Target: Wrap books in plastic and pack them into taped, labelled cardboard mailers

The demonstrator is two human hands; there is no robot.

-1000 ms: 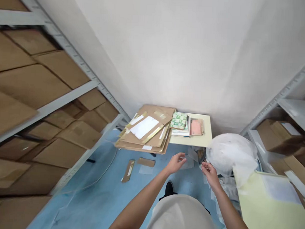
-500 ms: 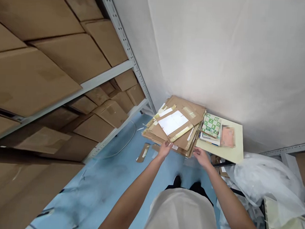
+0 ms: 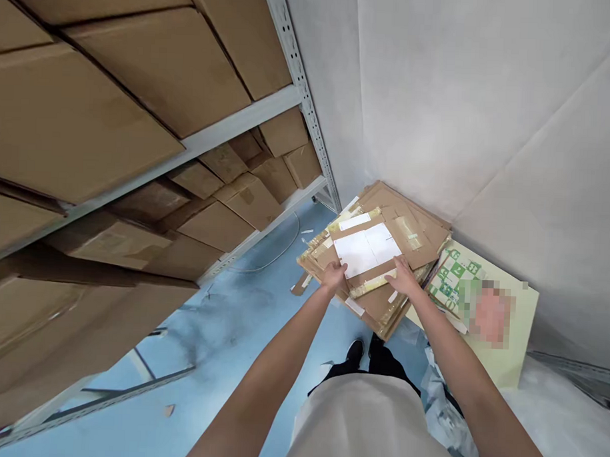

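Observation:
A stack of flattened cardboard (image 3: 428, 229) lies by the wall, with tape strips and label remnants on its sheets. On top is a cardboard sheet bearing a white paper label (image 3: 367, 249). My left hand (image 3: 334, 276) grips the near left edge of this top sheet, its thumb over the label's corner. Closed at the sheet's near right edge, beside a strip of yellowish tape (image 3: 370, 284), is my right hand (image 3: 402, 276). The fingertips under the sheet are hidden.
Metal shelving (image 3: 243, 120) packed with cardboard boxes (image 3: 155, 63) rises on the left. Right of the stack, a pale yellow board (image 3: 511, 356) carries a green-and-white patterned item (image 3: 453, 277) and a blurred patch. Clear plastic (image 3: 443, 420) lies at lower right, and a cable (image 3: 279, 254) crosses the blue floor.
Both hands have moved from the stack's near edge up onto the top sheet, the right one inward and leftward over it. The view has shifted, so the stack appears farther right.

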